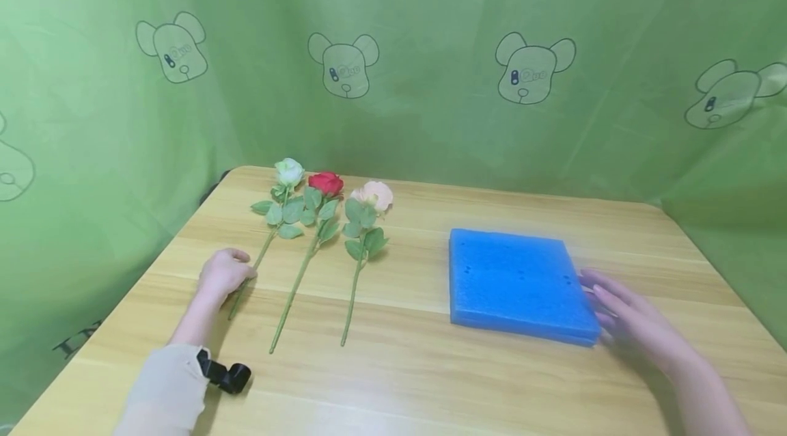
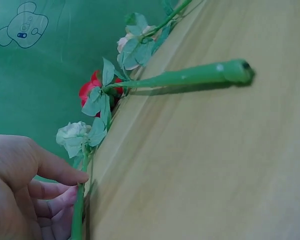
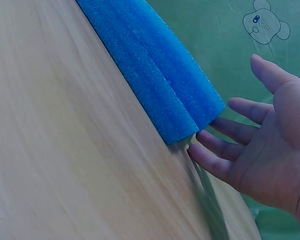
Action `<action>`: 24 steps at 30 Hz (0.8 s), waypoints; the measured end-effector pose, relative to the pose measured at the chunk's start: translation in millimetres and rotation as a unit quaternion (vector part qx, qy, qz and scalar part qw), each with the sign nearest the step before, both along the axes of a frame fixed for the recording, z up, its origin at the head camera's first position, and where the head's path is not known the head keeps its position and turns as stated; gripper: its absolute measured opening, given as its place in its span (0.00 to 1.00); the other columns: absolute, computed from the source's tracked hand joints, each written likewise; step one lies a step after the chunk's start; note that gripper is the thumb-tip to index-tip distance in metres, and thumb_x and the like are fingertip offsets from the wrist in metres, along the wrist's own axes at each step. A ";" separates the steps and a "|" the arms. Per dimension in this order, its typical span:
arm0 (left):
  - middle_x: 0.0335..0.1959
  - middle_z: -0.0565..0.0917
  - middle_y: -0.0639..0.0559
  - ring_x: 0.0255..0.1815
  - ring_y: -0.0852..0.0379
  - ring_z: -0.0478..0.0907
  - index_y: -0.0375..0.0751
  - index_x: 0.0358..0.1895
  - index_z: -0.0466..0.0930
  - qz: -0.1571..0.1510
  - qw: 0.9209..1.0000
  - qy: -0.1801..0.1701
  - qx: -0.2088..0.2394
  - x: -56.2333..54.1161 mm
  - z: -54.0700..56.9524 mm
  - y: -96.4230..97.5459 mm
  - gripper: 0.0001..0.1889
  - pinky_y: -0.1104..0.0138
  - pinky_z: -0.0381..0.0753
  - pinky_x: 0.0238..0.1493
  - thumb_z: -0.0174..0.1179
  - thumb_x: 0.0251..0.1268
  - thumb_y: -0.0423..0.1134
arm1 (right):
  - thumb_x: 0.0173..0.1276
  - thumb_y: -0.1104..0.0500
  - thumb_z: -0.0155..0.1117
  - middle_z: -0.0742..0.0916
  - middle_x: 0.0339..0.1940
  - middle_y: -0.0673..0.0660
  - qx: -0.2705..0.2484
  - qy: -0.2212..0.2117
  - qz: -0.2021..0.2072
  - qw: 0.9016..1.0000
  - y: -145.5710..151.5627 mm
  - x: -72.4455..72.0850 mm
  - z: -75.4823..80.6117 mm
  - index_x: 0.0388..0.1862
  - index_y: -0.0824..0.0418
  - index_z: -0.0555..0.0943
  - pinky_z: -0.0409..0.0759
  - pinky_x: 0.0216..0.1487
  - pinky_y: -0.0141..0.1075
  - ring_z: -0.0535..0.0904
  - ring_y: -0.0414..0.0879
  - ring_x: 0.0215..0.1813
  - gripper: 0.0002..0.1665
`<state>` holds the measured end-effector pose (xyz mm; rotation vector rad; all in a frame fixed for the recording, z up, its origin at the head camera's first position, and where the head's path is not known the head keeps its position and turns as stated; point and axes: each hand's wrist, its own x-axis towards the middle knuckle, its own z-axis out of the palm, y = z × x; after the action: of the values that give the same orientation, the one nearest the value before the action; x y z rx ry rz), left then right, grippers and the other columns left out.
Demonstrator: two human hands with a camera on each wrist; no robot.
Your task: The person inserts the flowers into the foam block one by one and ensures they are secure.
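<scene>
At the left of the table, my left hand (image 1: 224, 273) pinches the green stem of an artificial white rose (image 1: 290, 171) between thumb and fingers. The stem still lies along the tabletop. To its right, a red rose (image 1: 326, 184) and a pale pink rose (image 1: 375, 195) lie with their blooms toward the back. My right hand (image 3: 270, 135), fingers spread and nearly straight, is at the right side of a blue foam block (image 1: 516, 282). In the right wrist view its fingertips meet the near corner of the foam, and the thumb stands away from it.
The wooden table (image 1: 399, 381) has a green curtain (image 1: 430, 128) with bear-head drawings behind and beside it. A black camera mount (image 1: 227, 376) sits on my left wrist. Wood surface lies between the pink rose and the foam. Small holes dot the foam's top.
</scene>
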<state>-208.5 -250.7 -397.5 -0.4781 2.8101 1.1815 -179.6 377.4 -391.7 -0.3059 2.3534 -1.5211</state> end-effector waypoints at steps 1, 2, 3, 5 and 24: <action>0.39 0.79 0.32 0.36 0.43 0.77 0.24 0.52 0.71 0.003 1.000 -0.003 0.013 -0.2 0.5 0.2 0.23 0.57 0.78 0.39 0.60 0.53 0.32 | 0.78 0.48 0.30 0.47 0.71 0.73 -0.002 -0.001 0.000 1.000 -0.3 0.0 0.0 0.74 0.60 0.42 0.58 0.58 0.61 0.46 0.73 0.66 0.33; 0.35 0.80 0.35 0.32 0.48 0.78 0.23 0.52 0.71 0.005 1.000 -0.007 0.030 -0.1 0.6 0.4 0.23 0.61 0.80 0.35 0.60 0.53 0.31 | 0.78 0.49 0.30 0.47 0.71 0.73 -0.004 0.000 0.001 1.000 -0.6 0.0 0.0 0.74 0.60 0.42 0.58 0.58 0.61 0.45 0.74 0.66 0.32; 0.32 0.80 0.38 0.28 0.52 0.77 0.22 0.53 0.70 0.006 0.999 -0.011 0.050 -0.3 1.0 0.4 0.22 0.64 0.80 0.31 0.60 0.54 0.30 | 0.78 0.49 0.30 0.47 0.71 0.73 -0.005 0.000 0.001 1.000 -0.7 0.0 -0.1 0.74 0.60 0.42 0.57 0.58 0.61 0.45 0.74 0.66 0.32; 0.29 0.79 0.41 0.25 0.56 0.76 0.21 0.53 0.69 0.007 0.995 -0.020 0.094 0.1 1.3 0.4 0.22 0.68 0.81 0.28 0.59 0.55 0.28 | 0.78 0.49 0.30 0.47 0.71 0.73 -0.007 0.002 0.004 1.000 -0.5 0.0 -0.4 0.74 0.60 0.42 0.57 0.58 0.61 0.45 0.74 0.66 0.32; 0.29 0.81 0.50 0.29 0.60 0.78 0.15 0.51 0.68 -0.081 0.959 -0.032 0.269 3.6 3.4 -7.9 0.18 0.69 0.81 0.34 0.54 0.61 0.26 | 0.78 0.51 0.34 0.52 0.71 0.72 0.013 0.027 0.004 1.000 1.2 -0.9 -2.8 0.74 0.62 0.45 0.70 0.53 0.28 0.64 0.21 0.54 0.32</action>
<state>-204.9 -258.6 -394.2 -0.2311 2.2740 1.7575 -180.5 378.5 -394.5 -0.3538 2.4083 -1.4967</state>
